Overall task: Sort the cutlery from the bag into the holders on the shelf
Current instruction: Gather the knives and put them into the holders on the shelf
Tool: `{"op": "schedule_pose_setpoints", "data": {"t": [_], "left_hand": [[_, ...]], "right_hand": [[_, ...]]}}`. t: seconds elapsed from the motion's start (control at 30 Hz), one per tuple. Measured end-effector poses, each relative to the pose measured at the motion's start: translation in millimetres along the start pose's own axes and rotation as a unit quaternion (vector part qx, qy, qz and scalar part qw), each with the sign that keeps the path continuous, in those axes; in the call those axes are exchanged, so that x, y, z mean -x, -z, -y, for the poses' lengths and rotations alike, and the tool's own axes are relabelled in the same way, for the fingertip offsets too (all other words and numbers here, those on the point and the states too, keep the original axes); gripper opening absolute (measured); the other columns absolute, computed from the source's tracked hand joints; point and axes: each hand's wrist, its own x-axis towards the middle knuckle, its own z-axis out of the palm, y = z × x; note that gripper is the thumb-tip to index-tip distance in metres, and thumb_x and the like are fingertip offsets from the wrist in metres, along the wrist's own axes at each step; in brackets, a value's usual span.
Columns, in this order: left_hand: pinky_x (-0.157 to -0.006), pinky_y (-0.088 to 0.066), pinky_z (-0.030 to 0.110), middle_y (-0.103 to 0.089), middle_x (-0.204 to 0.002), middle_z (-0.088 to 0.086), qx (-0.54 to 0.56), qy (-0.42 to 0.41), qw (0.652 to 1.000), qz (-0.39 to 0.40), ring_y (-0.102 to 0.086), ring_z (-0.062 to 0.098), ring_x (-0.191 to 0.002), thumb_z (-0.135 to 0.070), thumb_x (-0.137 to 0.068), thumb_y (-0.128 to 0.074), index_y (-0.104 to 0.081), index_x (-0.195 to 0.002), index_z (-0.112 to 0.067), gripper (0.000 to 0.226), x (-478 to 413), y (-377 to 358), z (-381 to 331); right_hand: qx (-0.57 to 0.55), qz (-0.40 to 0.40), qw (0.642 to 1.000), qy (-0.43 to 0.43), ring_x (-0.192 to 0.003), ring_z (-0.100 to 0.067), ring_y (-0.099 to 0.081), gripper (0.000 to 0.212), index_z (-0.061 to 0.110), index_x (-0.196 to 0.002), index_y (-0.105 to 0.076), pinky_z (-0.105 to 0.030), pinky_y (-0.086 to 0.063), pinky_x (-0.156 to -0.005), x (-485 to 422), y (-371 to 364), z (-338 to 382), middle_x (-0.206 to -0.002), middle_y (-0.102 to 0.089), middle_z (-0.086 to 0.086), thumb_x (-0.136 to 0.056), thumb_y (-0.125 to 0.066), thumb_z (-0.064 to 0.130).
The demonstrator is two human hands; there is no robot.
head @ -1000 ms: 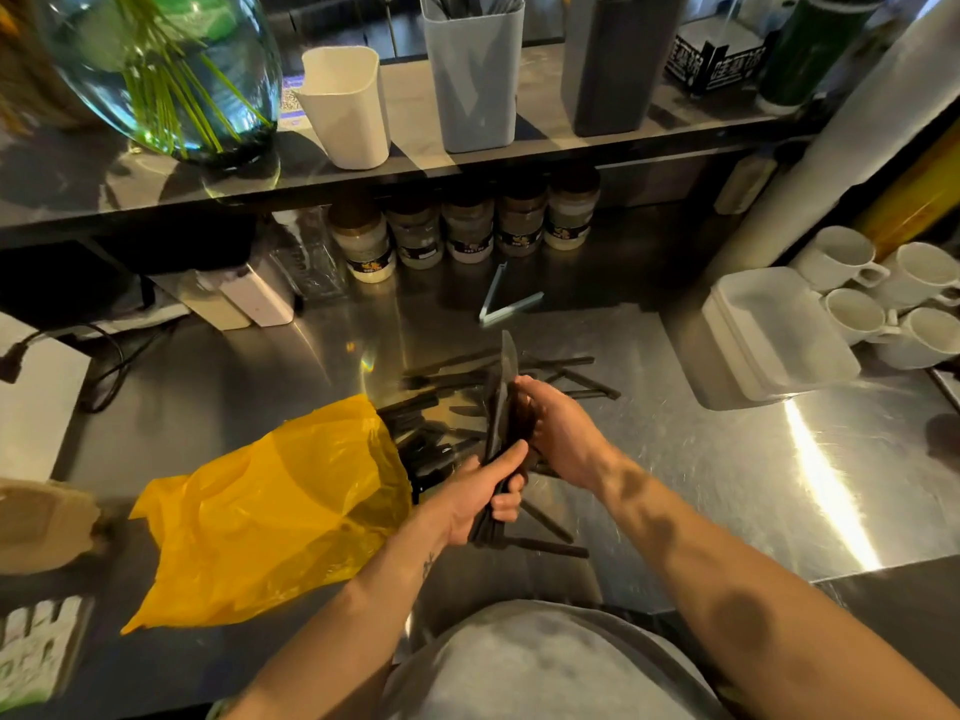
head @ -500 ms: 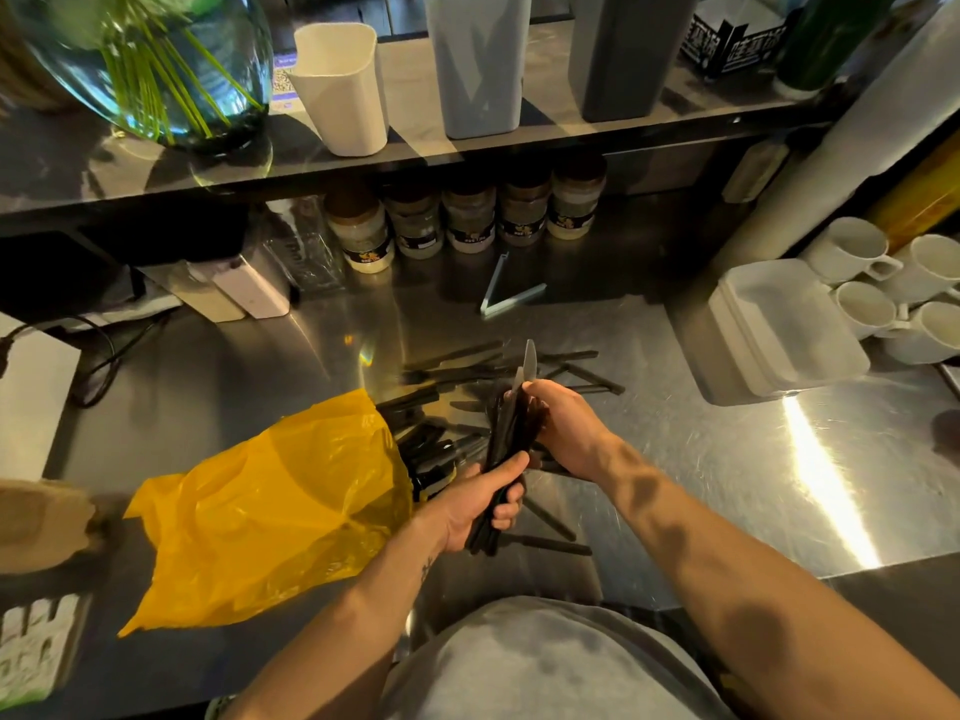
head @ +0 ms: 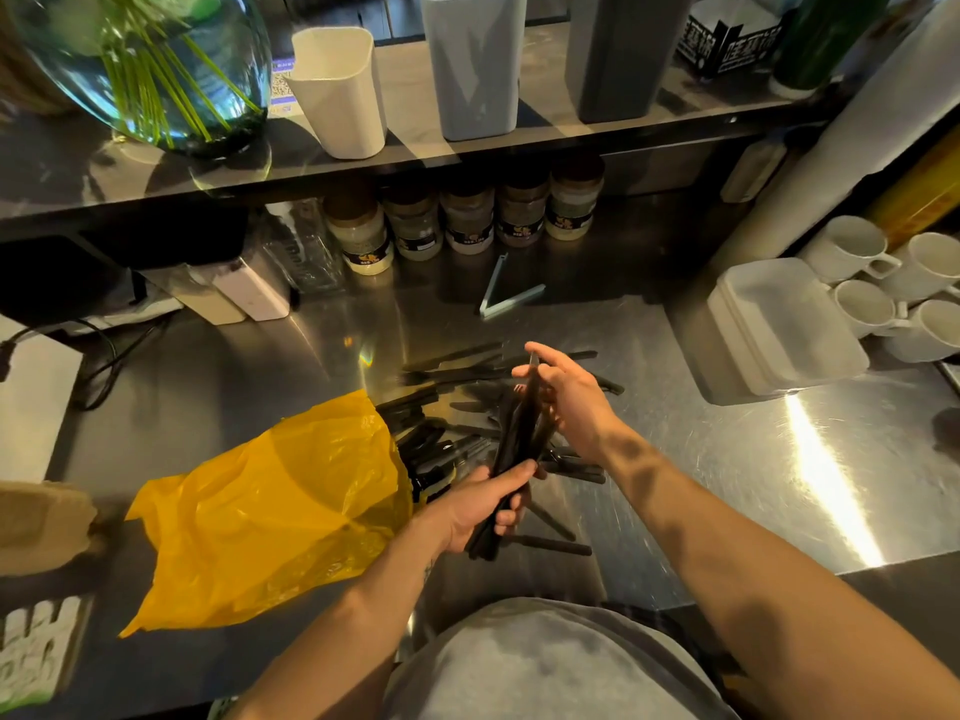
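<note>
Two hands meeting at centre of frame, head view. Left hand point(head: 480, 509) gripping lower end of black cutlery bundle point(head: 519, 428), fingers curling round handles. Right hand point(head: 574, 407) lying open just right of bundle's upper end, fingers straight, seemingly steadying it, clasping nothing. Bundle's long axis running up-frame, tip pointing toward grey holder point(head: 472, 65) on shelf at top centre, well apart. Left hand doing the carrying. Loose cutlery point(head: 452, 374) lying on counter point(head: 675, 459) beside yellow bag point(head: 270, 506), lower left.
</note>
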Motion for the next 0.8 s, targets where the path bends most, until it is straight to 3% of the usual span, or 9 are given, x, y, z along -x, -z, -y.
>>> {"op": "schedule_pose_setpoints", "data": {"t": [0.23, 0.43, 0.5, 0.6, 0.73, 0.8], "left_hand": [[-0.054, -0.033, 0.024, -0.042, -0.064, -0.001, -0.011, 0.004, 1.000, -0.003, -0.038, 0.011, -0.055, -0.040, -0.100, -0.059, -0.074, -0.064, -0.026, 0.042, 6, -7, 0], [-0.055, -0.039, 0.025, -0.041, -0.063, -0.001, 0.006, -0.001, 1.000, -0.023, -0.037, 0.011, -0.053, -0.041, -0.098, -0.063, -0.073, -0.064, -0.025, 0.040, 2, -6, 3], [-0.051, -0.036, 0.023, -0.041, -0.064, -0.001, 0.014, 0.003, 1.000, -0.020, -0.036, 0.009, -0.051, -0.040, -0.097, -0.064, -0.074, -0.070, -0.024, 0.033, 0, -5, 3], [-0.047, -0.033, 0.021, -0.040, -0.064, 0.000, 0.025, 0.014, 1.000, -0.003, -0.034, 0.008, -0.049, -0.037, -0.099, -0.063, -0.073, -0.092, -0.016, 0.024, -2, -3, 0], [-0.048, -0.034, 0.021, -0.042, -0.065, -0.001, -0.005, 0.026, 1.000, 0.010, -0.035, 0.009, -0.051, -0.038, -0.098, -0.064, -0.075, -0.083, -0.019, 0.026, 1, 1, 2], [-0.050, -0.035, 0.021, -0.043, -0.066, -0.001, -0.022, 0.025, 0.999, 0.009, -0.037, 0.009, -0.053, -0.039, -0.098, -0.063, -0.072, -0.096, -0.016, 0.025, 1, 3, 5]], "right_hand": [[0.034, -0.028, 0.999, 0.011, -0.107, -0.023, -0.070, 0.032, 0.025, -0.116, -0.071, -0.040, -0.050, -0.095, 4, 4, -12, -0.104, -0.076, -0.003, -0.101, -0.044, 0.017], [0.087, 0.006, 0.996, 0.005, -0.103, -0.023, -0.069, 0.028, 0.018, -0.104, -0.074, -0.040, -0.051, -0.094, 10, 3, -15, -0.100, -0.075, -0.004, -0.100, -0.050, 0.032], [0.112, 0.021, 0.994, -0.004, -0.102, -0.023, -0.069, 0.030, 0.018, -0.103, -0.073, -0.040, -0.050, -0.095, 11, 2, -19, -0.101, -0.075, -0.005, -0.101, -0.051, 0.038], [0.111, 0.030, 0.993, 0.008, -0.099, -0.014, -0.068, 0.022, 0.023, -0.107, -0.072, -0.029, -0.047, -0.086, 14, 2, -17, -0.103, -0.073, -0.002, -0.102, -0.057, 0.038], [0.124, 0.053, 0.991, 0.019, -0.095, -0.009, -0.071, 0.014, 0.020, -0.103, -0.073, -0.027, -0.049, -0.086, 13, 3, -11, -0.099, -0.075, 0.001, -0.098, -0.065, 0.031], [0.131, 0.060, 0.989, 0.017, -0.095, -0.011, -0.072, 0.011, 0.019, -0.100, -0.074, -0.031, -0.053, -0.089, 10, 6, -9, -0.098, -0.075, 0.001, -0.097, -0.067, 0.026]]}}
